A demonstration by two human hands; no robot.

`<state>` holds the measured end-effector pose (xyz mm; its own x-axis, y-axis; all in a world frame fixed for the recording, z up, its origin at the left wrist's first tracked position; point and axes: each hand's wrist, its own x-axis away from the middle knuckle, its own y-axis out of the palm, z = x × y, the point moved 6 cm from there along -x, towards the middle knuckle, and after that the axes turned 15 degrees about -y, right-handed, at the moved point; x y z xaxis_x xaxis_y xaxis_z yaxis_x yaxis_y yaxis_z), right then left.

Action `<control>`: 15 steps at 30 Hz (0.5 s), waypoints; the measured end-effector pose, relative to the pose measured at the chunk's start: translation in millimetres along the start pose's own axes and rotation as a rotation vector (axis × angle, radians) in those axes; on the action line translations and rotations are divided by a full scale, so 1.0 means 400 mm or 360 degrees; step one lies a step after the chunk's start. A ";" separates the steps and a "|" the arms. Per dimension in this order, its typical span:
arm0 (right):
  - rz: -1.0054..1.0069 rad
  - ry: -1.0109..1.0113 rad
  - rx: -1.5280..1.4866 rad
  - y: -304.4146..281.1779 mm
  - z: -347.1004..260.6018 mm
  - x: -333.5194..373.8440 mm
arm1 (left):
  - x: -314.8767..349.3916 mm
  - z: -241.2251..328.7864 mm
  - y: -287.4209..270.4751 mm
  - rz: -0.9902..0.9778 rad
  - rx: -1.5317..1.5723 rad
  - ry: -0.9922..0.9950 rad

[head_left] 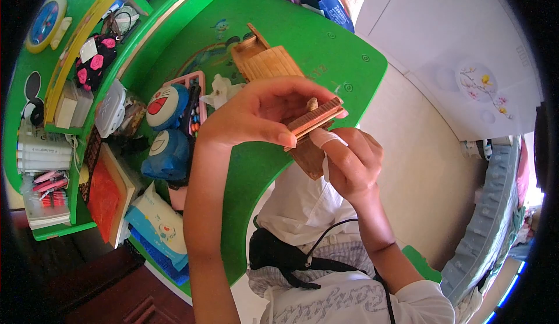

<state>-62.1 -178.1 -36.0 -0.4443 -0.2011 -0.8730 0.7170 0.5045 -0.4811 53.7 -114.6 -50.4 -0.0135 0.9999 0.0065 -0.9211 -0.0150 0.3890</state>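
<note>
My left hand (247,114) is closed around a small wooden piece (316,119) with a ribbed face and a round knob, held above the desk's right edge. Thumb on one side and fingers on the other grip it. Pressed against its near side is my right hand (356,164), fingers bent, with a white wipe (326,170) wrapped over the fingertip. Below the piece shows a darker flat wooden part (310,160); whether the two are joined I cannot tell. Behind my left hand, a wooden box (271,63) with a slatted top lies on the green desk.
Blue-and-white cartoon figures (167,155), a pink tray (200,82) and a crumpled white tissue (222,90) stand left of my hand. A wipes pack (156,216) lies nearer me. Green shelves (125,50) hold clutter at left. A white cabinet (448,62) stands right.
</note>
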 end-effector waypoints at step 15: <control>-0.0040 0.0102 0.0073 0.001 -0.005 -0.001 | 0.000 -0.002 -0.002 0.0010 0.0019 -0.0012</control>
<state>-62.7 -176.0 -35.9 -0.4949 -0.1583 -0.8544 0.7282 0.4609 -0.5072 54.3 -114.3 -51.5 -0.0161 0.9997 0.0158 -0.9162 -0.0210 0.4001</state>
